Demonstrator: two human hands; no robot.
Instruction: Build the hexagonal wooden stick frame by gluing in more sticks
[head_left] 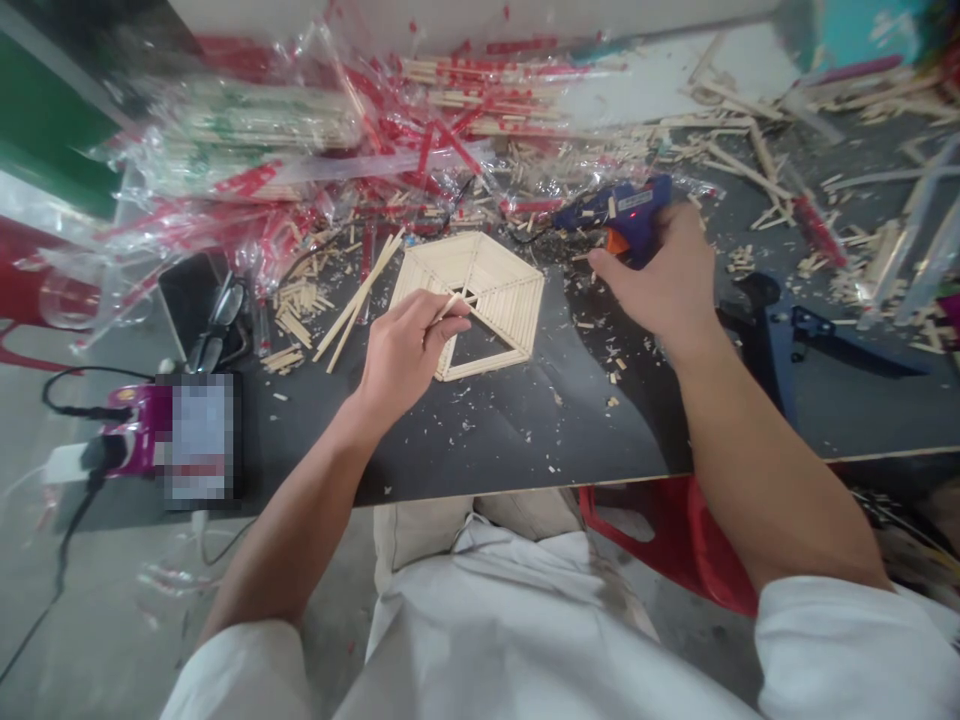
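My left hand [409, 345] is closed in a pinch on a short wooden stick [450, 305], held over the middle of a hexagonal stick panel [506, 285]. The panel lies flat on the dark table. Rows of pale sticks fill most of its wedges, while the wedge nearest me is an open frame showing the table. To the right, my right hand [667, 275] has its fingers round the handle of a blue hot glue gun [611, 208] with an orange trigger and a small red light. My right thumb points left, below the trigger; the fingertips are partly hidden.
Two long sticks [356, 305] and cut pieces [296, 310] lie left of the panel. Plastic-wrapped stick bundles [247, 130] pile up behind. A blue-black cutting tool [780, 340] sits at right. Glasses [217, 320], a phone [202, 440] and a purple power adapter [139, 430] are left.
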